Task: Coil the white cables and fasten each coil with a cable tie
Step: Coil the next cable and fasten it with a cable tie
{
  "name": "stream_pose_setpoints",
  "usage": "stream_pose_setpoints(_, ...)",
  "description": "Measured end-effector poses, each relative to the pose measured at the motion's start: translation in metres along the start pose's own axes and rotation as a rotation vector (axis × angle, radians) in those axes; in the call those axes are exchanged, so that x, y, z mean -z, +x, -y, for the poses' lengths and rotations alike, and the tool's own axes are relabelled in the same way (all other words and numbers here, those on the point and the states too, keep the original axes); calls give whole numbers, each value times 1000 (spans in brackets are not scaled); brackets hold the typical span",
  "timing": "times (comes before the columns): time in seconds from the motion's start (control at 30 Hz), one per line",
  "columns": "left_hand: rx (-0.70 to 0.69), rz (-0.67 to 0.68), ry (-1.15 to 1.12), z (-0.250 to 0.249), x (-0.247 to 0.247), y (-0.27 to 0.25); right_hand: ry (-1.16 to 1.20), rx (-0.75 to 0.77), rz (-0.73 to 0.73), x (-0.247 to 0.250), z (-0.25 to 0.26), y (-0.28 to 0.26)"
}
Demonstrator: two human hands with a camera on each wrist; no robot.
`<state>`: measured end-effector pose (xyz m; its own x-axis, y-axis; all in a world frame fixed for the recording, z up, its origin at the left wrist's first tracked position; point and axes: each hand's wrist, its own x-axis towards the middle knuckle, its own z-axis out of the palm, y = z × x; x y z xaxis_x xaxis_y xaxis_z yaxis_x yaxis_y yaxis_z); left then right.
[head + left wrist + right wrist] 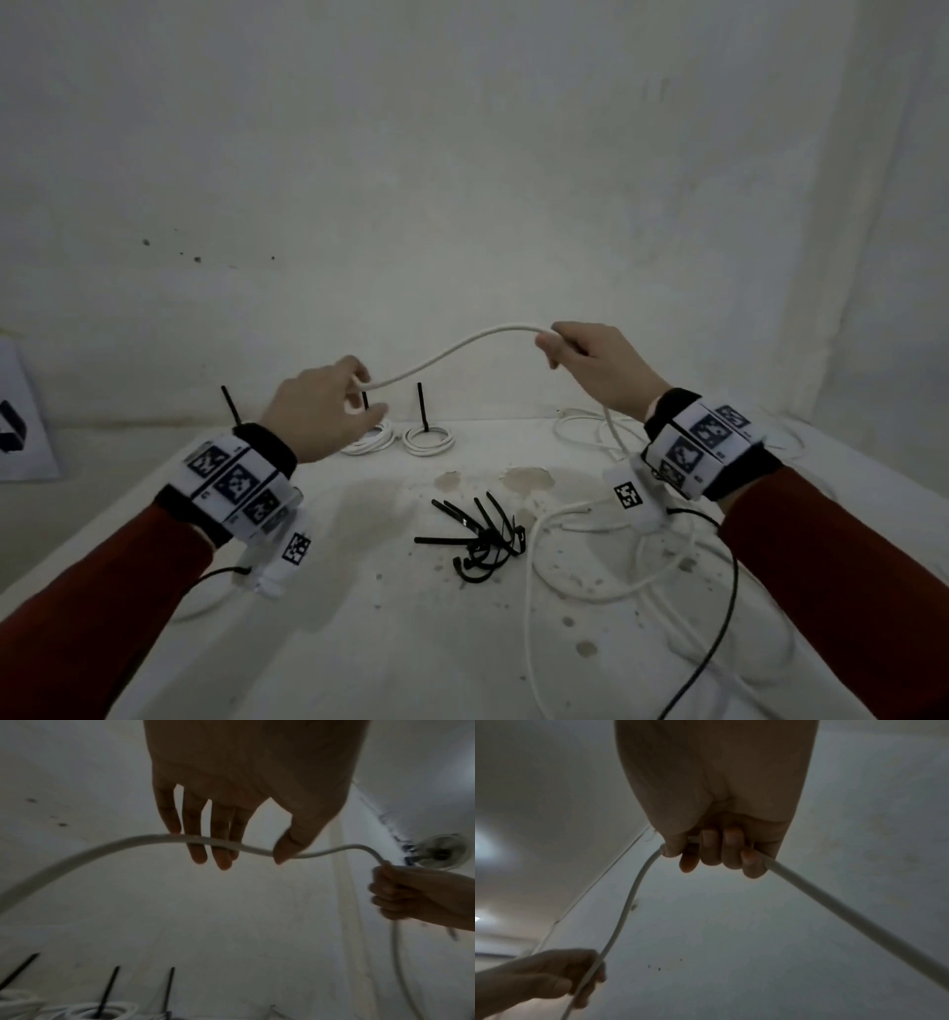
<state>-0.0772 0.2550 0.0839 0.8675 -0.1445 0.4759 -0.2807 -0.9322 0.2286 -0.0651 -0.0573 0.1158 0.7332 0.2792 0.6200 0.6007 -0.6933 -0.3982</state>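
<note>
both hands [328,401] [598,367] hold one white cable [452,349] raised mid-frame, right fist closed round it, left fingers loosely pinching; behind, tied coils [429,439] sit finished, while loose cables [590,580] and cable ties [477,534] wait lower right on the bench [359,642].

The left hand [328,406] covers part of the nearer finished coil [371,441] and its black tie. The white cable [452,350] leaves both wrist views at the frame edge. Below the right hand [598,370], the right wristband [703,444] hides where that cable meets the loose cables [590,565].
</note>
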Motion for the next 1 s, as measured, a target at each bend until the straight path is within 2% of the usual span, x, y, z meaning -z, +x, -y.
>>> stream_pose_setpoints(0.1, -240, 51, -154, -38, 2, 0, -10, 94, 98, -16, 30, 12)
stream_pose_setpoints(0.17, -360, -20, -254, -63, 2, 5, -17, 178, 137, -28, 46, 19)
stream_pose_setpoints(0.23, -418, -181, -222, -74, 5, 14, -18, 224, 120, -38, 55, 24)
stream_pose_setpoints(0.37, -386, -592, 145, -44, 18, 23, 51, 151, 17, -38, 35, 19)
stream_pose_setpoints(0.43, -368, -679, 207, -21, 25, 21, 25, 76, 52, -34, 12, 8)
stream_pose_setpoints(0.53, -325, -687, 271, 13, 30, 18, -86, -12, 145, -28, -20, -11)
stream_pose_setpoints(0.6, -265, -659, 296, 30, 32, 15, -129, -75, 141, -22, -33, -19)
stream_pose_setpoints(0.67, -273, -619, 271, 41, 30, 13, -84, -160, 108, -18, -39, -24)
stream_pose_setpoints(0.73, -349, -572, 248, 44, 23, 12, 74, -296, 146, -16, -37, -24)
stream_pose_setpoints(0.8, -383, -540, 240, 40, 15, 11, 337, -446, 267, -17, -30, -24)
stream_pose_setpoints(0.87, -359, -564, 240, 35, 13, 10, 563, -548, 428, -19, -24, -28)
stream_pose_setpoints(0.93, -326, -613, 222, 31, 15, 10, 642, -586, 593, -23, -21, -35)
stream_pose_setpoints(1.0, -325, -645, 203, 28, 19, 10, 683, -606, 685, -29, -21, -43)
